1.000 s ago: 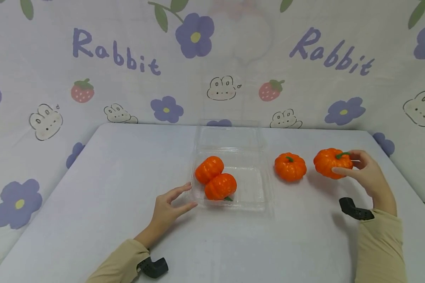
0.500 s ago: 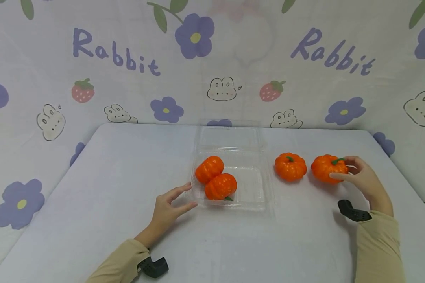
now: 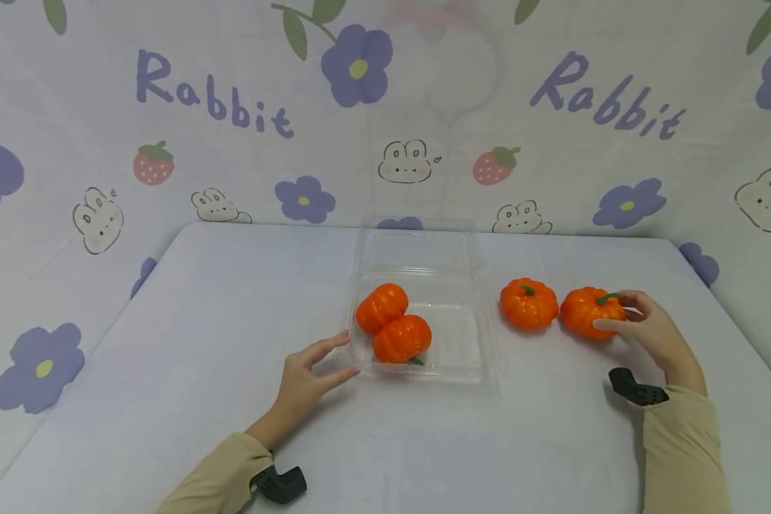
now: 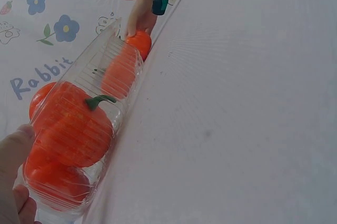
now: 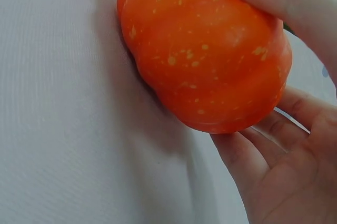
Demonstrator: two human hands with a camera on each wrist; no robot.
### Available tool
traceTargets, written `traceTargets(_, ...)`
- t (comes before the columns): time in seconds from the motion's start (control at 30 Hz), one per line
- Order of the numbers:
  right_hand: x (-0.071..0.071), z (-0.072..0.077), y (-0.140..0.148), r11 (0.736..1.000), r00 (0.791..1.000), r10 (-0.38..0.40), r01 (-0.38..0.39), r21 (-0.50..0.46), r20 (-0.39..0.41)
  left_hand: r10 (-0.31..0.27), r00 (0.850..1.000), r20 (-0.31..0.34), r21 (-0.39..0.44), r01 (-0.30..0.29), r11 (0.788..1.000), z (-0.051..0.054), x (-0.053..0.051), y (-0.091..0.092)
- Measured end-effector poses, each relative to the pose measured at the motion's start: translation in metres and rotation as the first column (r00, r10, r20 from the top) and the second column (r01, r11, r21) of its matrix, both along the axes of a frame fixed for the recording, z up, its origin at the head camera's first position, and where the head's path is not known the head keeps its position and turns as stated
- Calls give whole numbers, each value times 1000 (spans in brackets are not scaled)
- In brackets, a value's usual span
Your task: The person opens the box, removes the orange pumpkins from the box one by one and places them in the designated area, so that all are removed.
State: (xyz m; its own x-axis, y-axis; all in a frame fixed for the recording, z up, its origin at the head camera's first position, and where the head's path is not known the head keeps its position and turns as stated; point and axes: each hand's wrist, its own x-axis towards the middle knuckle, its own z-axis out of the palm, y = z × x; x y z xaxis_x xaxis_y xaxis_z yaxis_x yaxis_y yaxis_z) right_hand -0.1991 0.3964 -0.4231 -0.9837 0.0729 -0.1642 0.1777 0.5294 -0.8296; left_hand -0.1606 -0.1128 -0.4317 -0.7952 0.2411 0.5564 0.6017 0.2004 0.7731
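Two orange pumpkins, one at the back point(image 3: 382, 308) and one in front point(image 3: 402, 340), lie in the left half of a clear plastic box point(image 3: 452, 373). My left hand point(image 3: 302, 382) touches the box's left front corner with thumb and fingers spread. On the right, my right hand point(image 3: 658, 332) grips a pumpkin with a green stem point(image 3: 587, 313), thumb in front and fingers behind; the right wrist view shows that pumpkin point(image 5: 205, 50) close up, at the table surface. Just left of it stands another pumpkin point(image 3: 529, 305).
The box's clear lid point(image 3: 417, 250) lies folded back towards the rear edge of the white table point(image 3: 231, 300). Behind the table hangs a cloth point(image 3: 334, 143) printed with flowers, rabbits and strawberries.
My right hand has come down and slightly left with its pumpkin, which now sits nearly against the neighbouring one. My left hand and the box have stayed in place.
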Motion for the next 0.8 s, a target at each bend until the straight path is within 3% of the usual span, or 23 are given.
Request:
traceTargets(0.47,-2,-8,2,994,999,44,-43,-105,9,6,1000,-16,0,-6,1000,-2,0,-1)
traceTargets(0.8,0,0,1,990,995,86,-79,-120,54,0,1000,-21,1,0,1000,-2,-1,0)
